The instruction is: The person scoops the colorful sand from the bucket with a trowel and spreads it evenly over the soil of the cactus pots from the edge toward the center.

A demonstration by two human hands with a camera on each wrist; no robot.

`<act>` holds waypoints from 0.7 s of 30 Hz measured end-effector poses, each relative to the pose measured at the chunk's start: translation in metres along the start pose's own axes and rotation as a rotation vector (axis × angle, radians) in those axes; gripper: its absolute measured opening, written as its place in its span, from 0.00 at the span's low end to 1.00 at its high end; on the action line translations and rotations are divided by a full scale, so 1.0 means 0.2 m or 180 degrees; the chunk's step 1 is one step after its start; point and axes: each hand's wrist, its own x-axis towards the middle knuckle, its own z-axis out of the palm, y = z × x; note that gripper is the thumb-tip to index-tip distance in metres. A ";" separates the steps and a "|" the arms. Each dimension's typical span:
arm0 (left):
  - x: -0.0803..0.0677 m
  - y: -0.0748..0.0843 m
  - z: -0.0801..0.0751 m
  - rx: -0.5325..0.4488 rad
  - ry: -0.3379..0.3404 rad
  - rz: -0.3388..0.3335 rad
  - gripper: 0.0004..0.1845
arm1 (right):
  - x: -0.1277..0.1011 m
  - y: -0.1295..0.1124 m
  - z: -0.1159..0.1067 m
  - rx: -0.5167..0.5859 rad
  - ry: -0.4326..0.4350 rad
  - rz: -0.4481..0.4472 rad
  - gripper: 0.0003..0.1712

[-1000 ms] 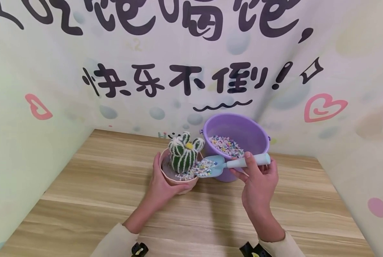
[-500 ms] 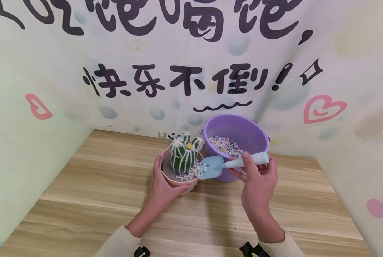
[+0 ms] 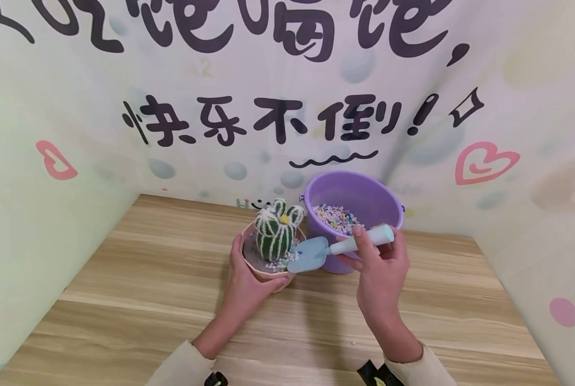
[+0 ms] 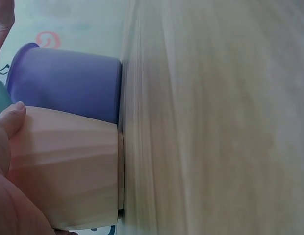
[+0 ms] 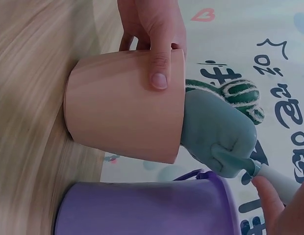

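Left hand [image 3: 241,284] grips the pink pot [image 3: 268,271] on the wooden table [image 3: 147,300]; the right wrist view alone shows its thumb over the rim. Right hand [image 3: 379,279] grips the blue trowel [image 3: 311,253], blade over the pot beside the cactus [image 3: 275,233]. Purple bucket [image 3: 365,198] stands behind.

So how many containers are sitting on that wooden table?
2: a pink ribbed plastic pot holding the cactus, gripped by the left hand, and a purple plastic bucket of coloured pebbles just right of it. None appear hidden.
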 end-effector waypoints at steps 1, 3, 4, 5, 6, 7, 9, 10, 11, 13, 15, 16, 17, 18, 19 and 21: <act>0.00 0.00 0.00 0.0020 0.0004 0.0007 0.75 | 0.00 0.00 0.00 -0.0024 -0.0010 0.0004 0.16; 0.00 0.00 0.00 0.0046 0.0013 0.0017 0.75 | 0.00 0.00 0.01 -0.0078 -0.0026 0.0012 0.16; 0.00 0.00 0.00 0.0057 0.0023 0.0024 0.75 | 0.00 0.00 0.01 -0.0100 -0.0034 0.0019 0.17; 0.00 0.00 0.00 0.0067 0.0035 0.0034 0.75 | 0.00 -0.01 0.02 -0.0131 -0.0033 0.0029 0.18; 0.00 0.00 0.00 0.0071 0.0046 0.0040 0.75 | 0.00 -0.01 0.02 -0.0156 -0.0037 0.0033 0.19; -0.01 0.00 0.00 0.0069 0.0058 0.0044 0.75 | 0.00 -0.01 0.02 -0.0183 -0.0042 0.0036 0.20; -0.01 0.00 0.01 0.0070 0.0076 0.0062 0.75 | 0.00 -0.01 0.03 -0.0225 -0.0048 0.0033 0.22; -0.01 0.00 0.01 0.0057 0.0084 0.0061 0.75 | 0.00 -0.01 0.03 -0.0232 -0.0045 0.0031 0.22; -0.01 0.00 0.01 0.0042 0.0095 0.0065 0.74 | 0.00 -0.01 0.03 -0.0246 -0.0041 0.0024 0.21; -0.01 0.00 0.02 0.0020 0.0110 0.0069 0.74 | 0.00 -0.01 0.04 -0.0248 -0.0042 0.0005 0.19; -0.01 0.00 0.02 0.0010 0.0119 0.0078 0.73 | 0.00 -0.02 0.04 -0.0249 -0.0051 -0.0010 0.18; -0.01 0.00 0.02 0.0003 0.0121 0.0081 0.73 | 0.01 -0.02 0.04 -0.0256 -0.0059 -0.0012 0.17; -0.01 0.01 0.02 0.0002 0.0116 0.0078 0.73 | 0.01 -0.02 0.04 -0.0262 -0.0069 -0.0015 0.17; -0.01 0.01 0.02 0.0014 0.0096 0.0064 0.74 | 0.01 -0.02 0.04 -0.0272 -0.0073 -0.0015 0.17; -0.01 0.01 0.01 0.0023 0.0070 0.0051 0.74 | 0.02 -0.03 0.05 -0.0290 -0.0081 -0.0018 0.17; -0.01 0.01 -0.01 0.0035 -0.0033 0.0015 0.74 | 0.03 -0.04 0.05 -0.0294 -0.0093 -0.0038 0.16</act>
